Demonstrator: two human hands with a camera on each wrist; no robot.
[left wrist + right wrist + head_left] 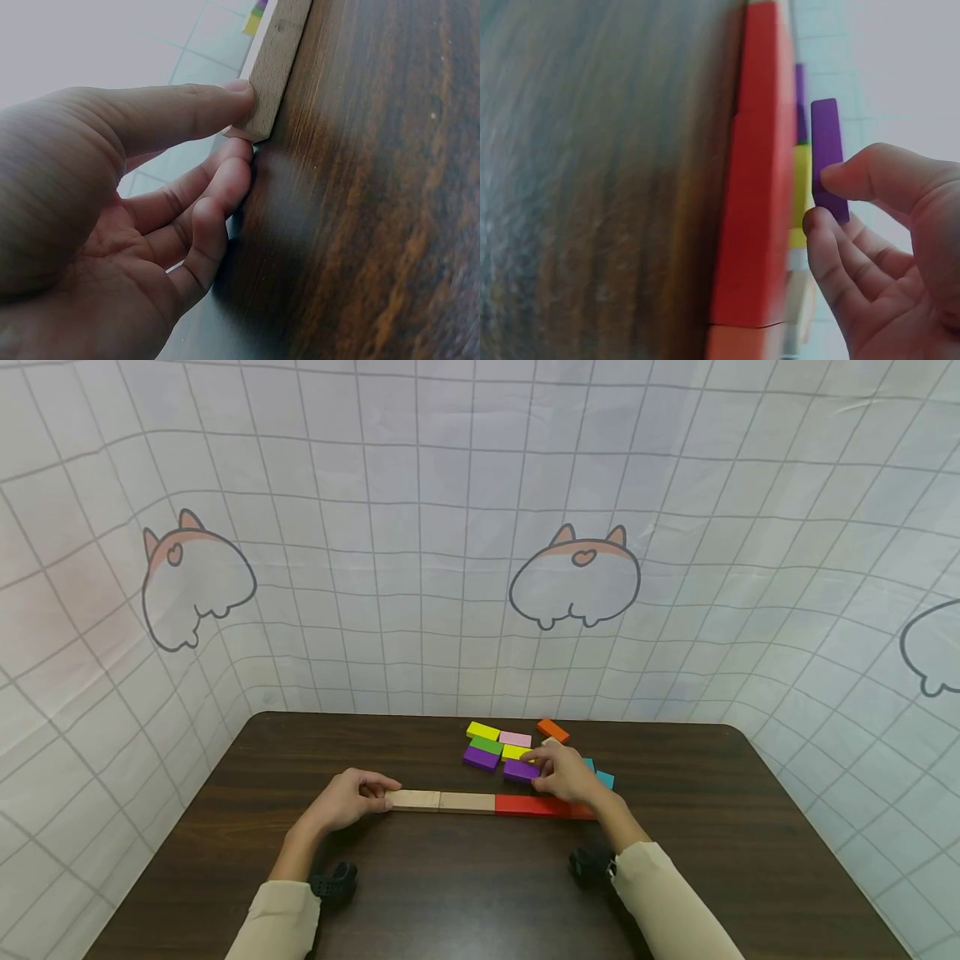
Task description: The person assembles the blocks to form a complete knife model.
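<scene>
A row of blocks lies end to end on the brown table, with plain wooden blocks [467, 802] at its left and red blocks [528, 806] towards its right. At the row's left end my left hand [347, 800] pinches the outermost wooden block [274, 75], its thumb on the near face. Between thumb and fingers of my right hand [567, 774] is a purple block [826, 139], held behind the red part of the row and apart from it. The right hand hides part of the loose blocks beyond it.
Behind the row lie loose blocks: another purple one [481, 759], a green one [486, 745], yellow ones [482, 731], a pink one [515, 740], an orange one [553, 730] and blue ones [604, 779]. A white gridded cloth [420, 643] hangs around the table's back and sides.
</scene>
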